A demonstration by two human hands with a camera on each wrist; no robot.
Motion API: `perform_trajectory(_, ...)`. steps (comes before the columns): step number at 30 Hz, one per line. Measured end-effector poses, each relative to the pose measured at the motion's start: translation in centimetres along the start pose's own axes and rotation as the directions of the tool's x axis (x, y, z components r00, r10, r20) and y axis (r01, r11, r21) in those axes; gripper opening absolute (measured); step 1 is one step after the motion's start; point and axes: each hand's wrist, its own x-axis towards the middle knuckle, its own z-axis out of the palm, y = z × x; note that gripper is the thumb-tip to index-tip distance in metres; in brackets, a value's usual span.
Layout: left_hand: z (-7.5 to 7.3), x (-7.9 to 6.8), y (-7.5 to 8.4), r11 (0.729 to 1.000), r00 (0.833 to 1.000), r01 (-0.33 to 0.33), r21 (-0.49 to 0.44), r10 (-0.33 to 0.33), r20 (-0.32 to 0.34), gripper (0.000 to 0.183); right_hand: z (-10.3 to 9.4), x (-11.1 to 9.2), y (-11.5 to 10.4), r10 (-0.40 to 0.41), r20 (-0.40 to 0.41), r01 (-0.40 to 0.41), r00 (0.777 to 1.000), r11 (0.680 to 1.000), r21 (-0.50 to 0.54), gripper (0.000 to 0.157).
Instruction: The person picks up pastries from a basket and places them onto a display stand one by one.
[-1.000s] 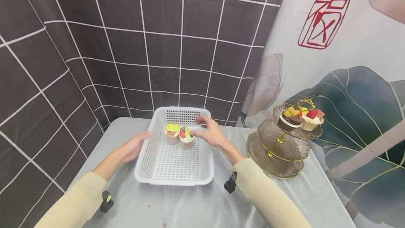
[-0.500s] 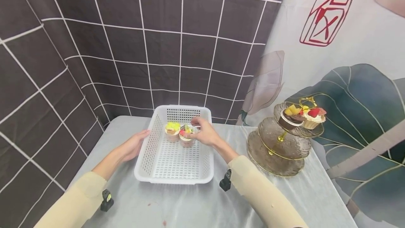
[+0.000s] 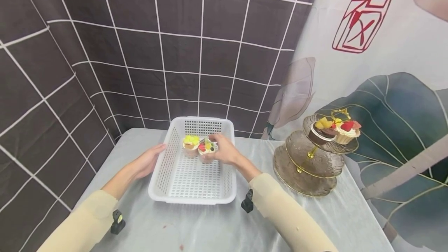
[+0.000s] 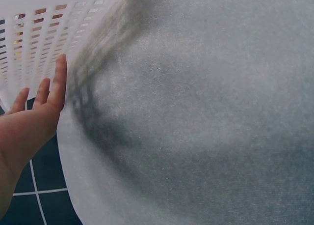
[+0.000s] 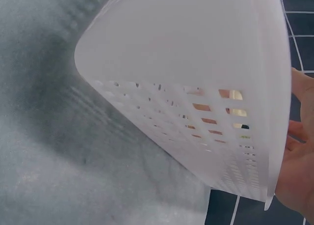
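A white perforated plastic basket (image 3: 194, 201) holds two cupcakes side by side near its far end. One cupcake (image 3: 190, 146) has yellow fruit on top; the other, a fruit-topped cupcake (image 3: 206, 149), carries red, green and dark pieces on white cream. Reaching over the basket's right wall, my right hand (image 3: 225, 150) has its fingers curled at the right side of the fruit-topped cupcake, gripping it. In the right wrist view the basket wall mostly hides that grip. My left hand (image 4: 37, 114) rests with extended fingers against the basket's left outer wall.
On the right of the grey cloth-covered table (image 3: 210, 228) stands a three-tier glass stand (image 3: 306, 162) with gold fittings. Its top tier bears a chocolate cupcake (image 3: 319, 137) and a strawberry cupcake (image 3: 344, 137). A dark gridded backdrop (image 3: 178, 55) rises behind the table.
My right hand has moved slightly left and down onto the fruit-topped cupcake, its fingers closing in at the cupcake's side. The left hand and basket have stayed in place.
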Motion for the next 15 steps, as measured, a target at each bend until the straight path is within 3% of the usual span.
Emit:
perform_trajectory(8,0.23,0.27,0.34,1.000,1.000,-0.001,0.017,0.001,0.001,0.070,0.34,0.42,0.20,0.043,-0.059,-0.043,0.997,0.999,0.009,0.073)
perform_trajectory(15,0.07,0.05,0.28,1.000,1.000,0.008,0.028,-0.008,-0.011,0.069,0.49,0.65,0.03,0.050,-0.036,-0.049,0.998,0.999,0.022,0.078)
